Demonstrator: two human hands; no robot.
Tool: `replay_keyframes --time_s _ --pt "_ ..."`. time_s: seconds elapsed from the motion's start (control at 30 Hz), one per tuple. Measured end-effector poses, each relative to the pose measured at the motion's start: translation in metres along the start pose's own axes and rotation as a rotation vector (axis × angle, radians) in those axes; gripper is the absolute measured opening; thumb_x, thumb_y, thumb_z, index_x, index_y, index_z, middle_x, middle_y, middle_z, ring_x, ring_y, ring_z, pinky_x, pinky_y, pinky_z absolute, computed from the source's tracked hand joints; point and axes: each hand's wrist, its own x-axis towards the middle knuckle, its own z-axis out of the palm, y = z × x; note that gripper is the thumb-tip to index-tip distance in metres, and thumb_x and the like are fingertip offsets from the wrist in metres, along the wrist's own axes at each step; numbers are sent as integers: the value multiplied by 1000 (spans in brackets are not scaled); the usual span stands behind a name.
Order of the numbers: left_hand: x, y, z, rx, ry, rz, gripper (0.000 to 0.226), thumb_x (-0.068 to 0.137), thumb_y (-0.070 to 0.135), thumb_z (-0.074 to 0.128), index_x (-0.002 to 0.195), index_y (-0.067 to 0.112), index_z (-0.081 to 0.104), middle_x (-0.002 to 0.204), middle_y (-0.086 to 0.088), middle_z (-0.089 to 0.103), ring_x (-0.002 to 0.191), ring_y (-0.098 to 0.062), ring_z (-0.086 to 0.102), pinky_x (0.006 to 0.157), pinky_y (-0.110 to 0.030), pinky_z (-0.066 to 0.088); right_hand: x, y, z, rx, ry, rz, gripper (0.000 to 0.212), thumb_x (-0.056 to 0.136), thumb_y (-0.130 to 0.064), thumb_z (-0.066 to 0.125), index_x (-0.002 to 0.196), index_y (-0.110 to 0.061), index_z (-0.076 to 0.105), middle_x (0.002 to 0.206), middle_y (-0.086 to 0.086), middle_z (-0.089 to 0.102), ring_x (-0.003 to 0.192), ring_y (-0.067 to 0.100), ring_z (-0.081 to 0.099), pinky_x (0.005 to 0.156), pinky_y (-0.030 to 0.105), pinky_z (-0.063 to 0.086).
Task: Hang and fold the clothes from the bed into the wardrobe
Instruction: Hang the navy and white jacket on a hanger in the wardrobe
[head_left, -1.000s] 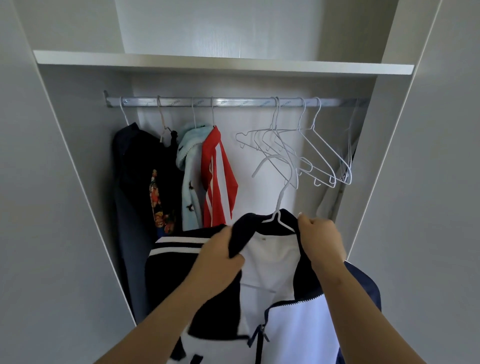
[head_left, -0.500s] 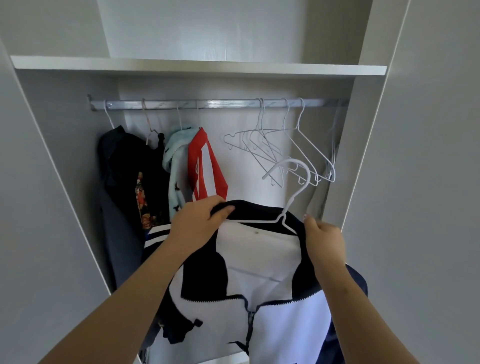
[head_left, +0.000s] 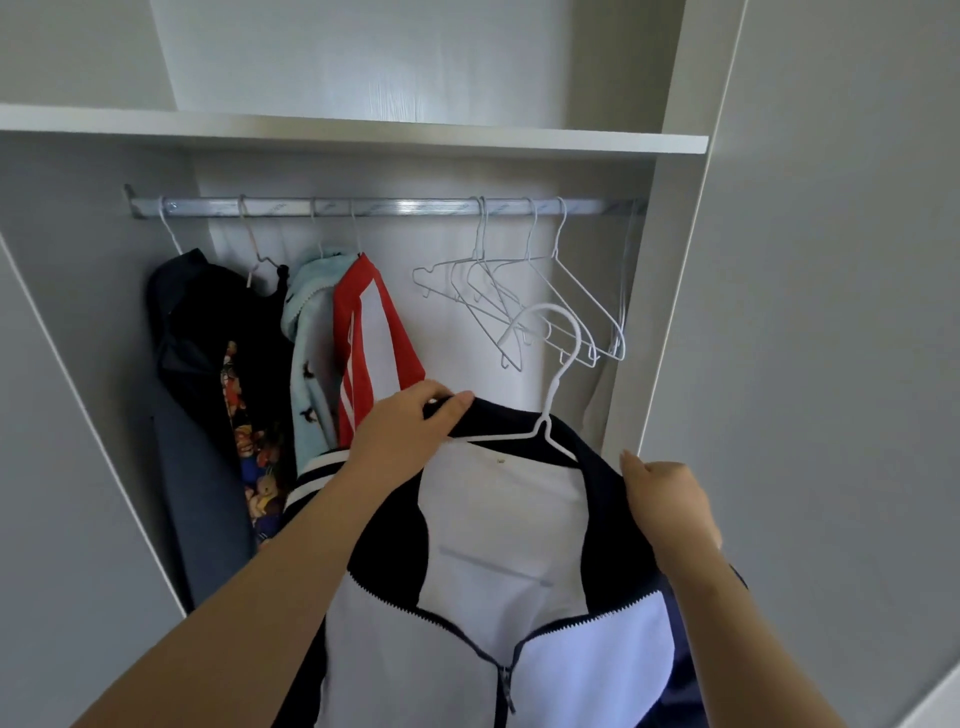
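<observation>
Under the silver rail (head_left: 395, 208), the jacket (head_left: 498, 519) is showing white panels with a navy collar and shoulders, on a white hanger (head_left: 558, 375). Hanging at the rail's left are a navy garment (head_left: 192, 415), a black cartoon-print garment (head_left: 260, 322), a pale blue dark-flecked fleece (head_left: 311, 364) and a red-and-white striped top (head_left: 363, 322); at its right, white empty hangers (head_left: 519, 306).

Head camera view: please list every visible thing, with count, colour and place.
shelf: one, white, above the rail
rail: one, silver, under the shelf
empty wire hangers: at least four, white, rail's right part
dark jacket: one, navy-black, leftmost on rail
printed garment: one, black with cartoon print, beside dark jacket
fleecy garment: one, light blue, next rightward
striped garment: one, red and white, next rightward
zip jacket: one, navy and white, held below the rail
held hanger: one, white, inside zip jacket, hook below rail
left hand: one, grips zip jacket's collar
right hand: one, grips zip jacket's shoulder
</observation>
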Motion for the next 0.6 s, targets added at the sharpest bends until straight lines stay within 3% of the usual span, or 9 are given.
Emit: replay_keyframes --time_s 0.1,0.2,0.27,0.37,0.53,0.6 --pt "4 6 17 -43 3 43 43 86 59 42 103 25 61 105 4 59 99 -15 54 89 -35 44 5 18 -6 3 -25 36 47 96 -30 40 54 -13 30 55 3 35 53 20 32 55 29 27" --pt "0 12 27 -141 31 -12 22 92 42 48 100 24 59 109 2 56 100 -15 52 87 -30 43 10 33 -11 -5 -35 54 46 96 -29 40 56 -11 30 55 3 34 53 21 32 55 29 27" --pt "-5 14 31 -207 9 -62 18 94 33 50 103 21 59 108 3 57 97 -12 53 81 -25 45 15 40 -13 27 -35 79 45 95 -27 42 56 -10 30 55 4 33 52 21 31 57 30 27" --pt "-13 13 38 -281 0 -136 13 94 25 49 100 19 59 99 7 58 82 -3 53 60 -10 39 17 44 -12 142 -82 109 44 91 -21 50 56 -13 26 53 3 26 53 19 27 57 28 25" --pt "-15 -1 37 -336 -6 -213 11 94 22 50 90 23 60 97 4 61 94 -15 57 77 -23 40 11 37 12 315 -290 91 22 88 -17 55 70 -9 47 66 9 37 63 20 36 60 29 29" --pt "-13 -5 34 -362 6 -233 13 93 22 51 84 28 59 95 3 62 94 -18 59 83 -29 46 11 30 23 310 -358 93 22 88 -19 53 72 -5 52 70 10 42 65 21 41 61 29 32"
